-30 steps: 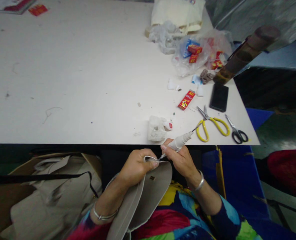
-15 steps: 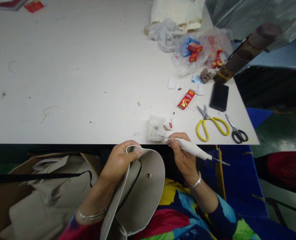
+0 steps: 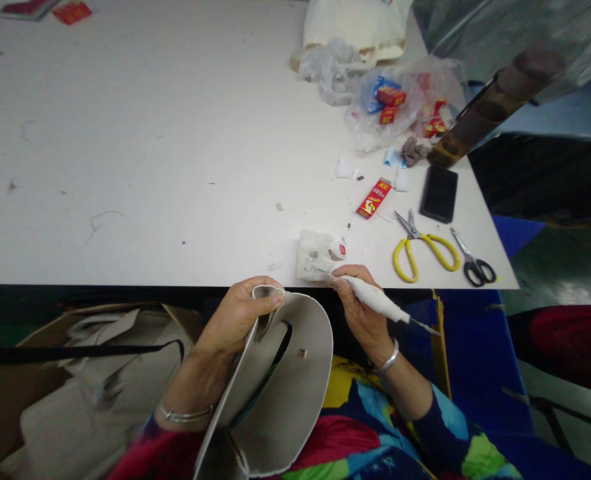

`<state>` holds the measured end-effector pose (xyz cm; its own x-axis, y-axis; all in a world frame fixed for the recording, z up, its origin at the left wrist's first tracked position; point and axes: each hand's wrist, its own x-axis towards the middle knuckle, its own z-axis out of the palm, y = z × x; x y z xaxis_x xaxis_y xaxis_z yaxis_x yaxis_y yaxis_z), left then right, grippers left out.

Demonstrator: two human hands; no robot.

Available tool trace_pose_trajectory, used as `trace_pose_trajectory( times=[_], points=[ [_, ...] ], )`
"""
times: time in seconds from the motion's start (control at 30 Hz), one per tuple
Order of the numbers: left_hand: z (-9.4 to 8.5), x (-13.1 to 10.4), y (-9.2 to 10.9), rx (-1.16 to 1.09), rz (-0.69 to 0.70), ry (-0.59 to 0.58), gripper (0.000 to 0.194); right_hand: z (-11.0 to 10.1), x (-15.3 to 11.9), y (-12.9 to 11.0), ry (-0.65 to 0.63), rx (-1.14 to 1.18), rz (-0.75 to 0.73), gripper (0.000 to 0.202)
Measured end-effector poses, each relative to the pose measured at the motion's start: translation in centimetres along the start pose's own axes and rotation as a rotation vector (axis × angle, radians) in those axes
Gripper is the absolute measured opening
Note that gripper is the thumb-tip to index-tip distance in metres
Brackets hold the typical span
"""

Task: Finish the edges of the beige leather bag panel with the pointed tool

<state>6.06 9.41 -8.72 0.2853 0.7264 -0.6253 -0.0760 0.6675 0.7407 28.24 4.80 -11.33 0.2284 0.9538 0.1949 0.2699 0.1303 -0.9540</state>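
My left hand (image 3: pixel 238 313) is closed on the upper edge of a light grey-beige bag (image 3: pixel 302 387), thumb on top of the folded rim. The bag gapes toward me, with a small metal fitting on its inner face. In my right hand (image 3: pixel 362 317) is a slim tool with a white wrapped handle (image 3: pixel 380 300) and a thin metal point at either end. One point reaches over a whitish pad (image 3: pixel 315 250) at the table's front edge; I cannot tell whether it touches. A small white piece with a red mark (image 3: pixel 339 249) lies on the pad.
On the table are yellow-handled scissors (image 3: pixel 409 257), small black-handled scissors (image 3: pixel 478 270), a black phone (image 3: pixel 439 193) and a red box (image 3: pixel 374 199). Plastic bags with red packets (image 3: pixel 388 107) lie behind, near a brown upright cylinder (image 3: pixel 495 107). Below left, a cardboard box (image 3: pixel 175 320) holds more beige pieces.
The white-handled tool's rear end has swung slightly down and left in my right hand. The bag's opening has turned a little, showing more of its inside.
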Motion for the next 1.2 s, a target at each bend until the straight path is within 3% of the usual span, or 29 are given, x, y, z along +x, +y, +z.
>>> trace_pose_trajectory(
  times=[0.27, 0.4, 0.57, 1.03, 1.2],
  points=[
    [0.2, 0.1, 0.0, -0.042, -0.059, -0.065, 0.046, -0.5, -0.5, 0.1, 0.066, 0.088, 0.026, 0.015],
    [0.2, -0.1, 0.1, -0.067, -0.1, -0.127, 0.045, -0.1, -0.4, -1.1, -0.091, 0.3, 0.1, 0.023],
    [0.3, -0.2, 0.2, -0.057, -0.093, -0.177, 0.043, 0.5, -0.2, -1.3, -0.214, 0.324, 0.104, 0.025],
    [1.0, -0.2, -0.2, -0.066, -0.08, -0.155, 0.043, 1.0, 0.8, -1.4, -0.262, 0.303, 0.154, 0.022],
    [1.3, -0.3, -0.3, -0.14, -0.063, -0.076, 0.045, 0.7, 1.1, -0.9, -0.304, 0.212, 0.022, 0.018]
  ],
)
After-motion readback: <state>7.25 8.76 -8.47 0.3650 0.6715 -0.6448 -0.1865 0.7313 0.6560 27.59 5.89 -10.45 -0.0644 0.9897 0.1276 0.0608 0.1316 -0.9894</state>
